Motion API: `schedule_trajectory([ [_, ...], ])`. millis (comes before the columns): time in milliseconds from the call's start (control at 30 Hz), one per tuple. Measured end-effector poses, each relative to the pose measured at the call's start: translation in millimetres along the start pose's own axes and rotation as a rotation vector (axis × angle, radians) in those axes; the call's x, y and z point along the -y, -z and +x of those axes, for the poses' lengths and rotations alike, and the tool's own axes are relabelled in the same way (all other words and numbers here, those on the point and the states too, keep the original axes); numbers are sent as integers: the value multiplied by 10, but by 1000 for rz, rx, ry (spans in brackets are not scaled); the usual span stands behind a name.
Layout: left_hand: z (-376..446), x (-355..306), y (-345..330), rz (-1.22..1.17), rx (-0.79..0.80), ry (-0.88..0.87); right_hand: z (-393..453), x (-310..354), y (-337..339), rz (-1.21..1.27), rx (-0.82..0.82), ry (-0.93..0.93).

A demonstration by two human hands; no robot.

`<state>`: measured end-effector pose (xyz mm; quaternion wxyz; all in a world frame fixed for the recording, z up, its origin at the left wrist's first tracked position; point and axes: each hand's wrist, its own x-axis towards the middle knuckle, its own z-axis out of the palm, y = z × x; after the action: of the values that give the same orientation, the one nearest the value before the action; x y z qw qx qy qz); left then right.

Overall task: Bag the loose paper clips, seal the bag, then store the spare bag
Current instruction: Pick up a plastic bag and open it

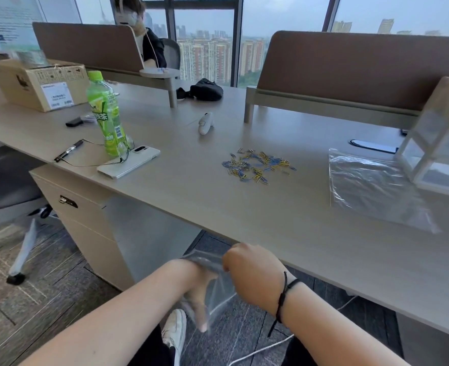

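Note:
A heap of blue and yellow paper clips (257,165) lies loose in the middle of the desk (244,212). Below the desk's front edge I hold a clear plastic bag (218,286). My left hand (197,291) reaches down inside it, fingers spread behind the plastic. My right hand (252,268) pinches the bag's upper rim. A second clear bag (371,188) lies flat on the desk at the right, one corner tucked against a small white house-shaped organiser (439,143).
A green drink bottle (104,112), a white phone (128,161), glasses and a pen lie at the left. A cardboard box (36,83), a white controller (205,124) and brown dividers stand further back. A person sits behind the left divider. A drawer unit stands under the desk.

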<state>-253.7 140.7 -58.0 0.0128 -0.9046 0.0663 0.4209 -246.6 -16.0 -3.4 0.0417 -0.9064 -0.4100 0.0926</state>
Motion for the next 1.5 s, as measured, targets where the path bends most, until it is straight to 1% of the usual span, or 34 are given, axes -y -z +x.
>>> schedule_trajectory([
  [100, 84, 20, -18, -40, 44, 34, -52, 52, -1, -75, 30, -25],
  [167, 91, -23, -2, -14, 42, 63, -21, 59, -39, -86, 44, -42],
  [233, 27, -67, 30, 6, 4, 36, 53, 29, -131, -44, 50, -64],
  [333, -84, -76, 117, -22, -57, -55, 187, -64, -308, 45, 74, -96],
  [433, -291, -61, 224, -26, -97, -48, 247, -171, -425, 108, 105, -174],
  [600, -568, 91, 299, 8, -254, -109, 210, -308, -433, 144, 135, -248],
  [700, -595, 243, 271, 131, -348, -85, 185, -340, -404, 161, 137, -255],
  [767, -595, 281, 266, 200, -451, -79, 174, -331, -395, 194, 148, -263],
  [867, -580, 298, 250, 296, -603, -101, 148, -303, -389, 314, 144, -263],
  [933, -543, 336, 222, 253, -650, -112, 119, -254, -358, 418, 103, -269],
  [967, -536, 348, 209, 192, -658, -115, 94, -225, -332, 459, 85, -267],
  [1033, -542, 355, 201, 90, -675, -135, 19, -169, -271, 430, 84, -224],
  [1167, -584, 340, 237, 55, -736, -168, -110, -124, -140, 215, 89, -141],
  [1233, -598, 356, 241, 44, -770, -177, -107, -112, -131, 187, 55, -129],
  [1300, -619, 367, 226, 37, -778, -174, -90, -98, -140, 189, 13, -155],
  [1367, -660, 363, 198, 9, -750, -165, -71, -99, -161, 176, -14, -175],
  [1500, -766, 276, 133, -92, -604, -196, -47, -87, -200, 152, -66, -182],
])
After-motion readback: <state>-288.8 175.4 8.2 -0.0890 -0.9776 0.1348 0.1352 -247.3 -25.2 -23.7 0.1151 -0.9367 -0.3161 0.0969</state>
